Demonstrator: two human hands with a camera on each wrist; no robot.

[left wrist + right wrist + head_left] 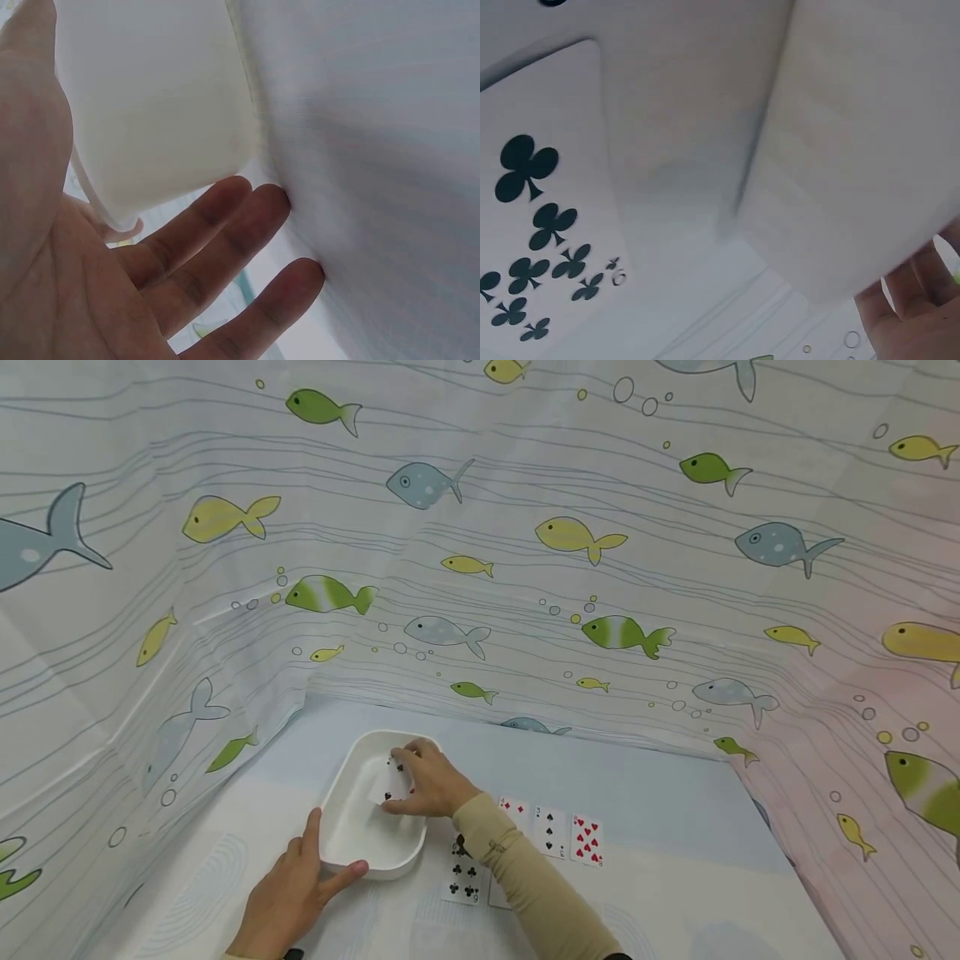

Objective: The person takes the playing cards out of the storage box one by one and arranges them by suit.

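My right hand (438,781) reaches over the white plastic tub (335,852) and grips a playing card (400,783) with black pips between thumb and fingers. The card is inside the tub, partly covered by the hand. At the tub's near left corner, my left hand (292,881) holds it, thumb over the near rim and fingers along the left side. In the left wrist view, the other fingers (240,244) extend down beside the tub wall, tips at the tabletop. The right wrist view shows the tub's outer wall (855,150) but not the right hand.
Right of the tub lie a clubs card (462,881), a diamonds card (513,808), a spades card (550,832) and a hearts card (587,841). Another card (498,893) is mostly hidden under the right forearm. A fish-patterned curtain (525,568) surrounds the table.
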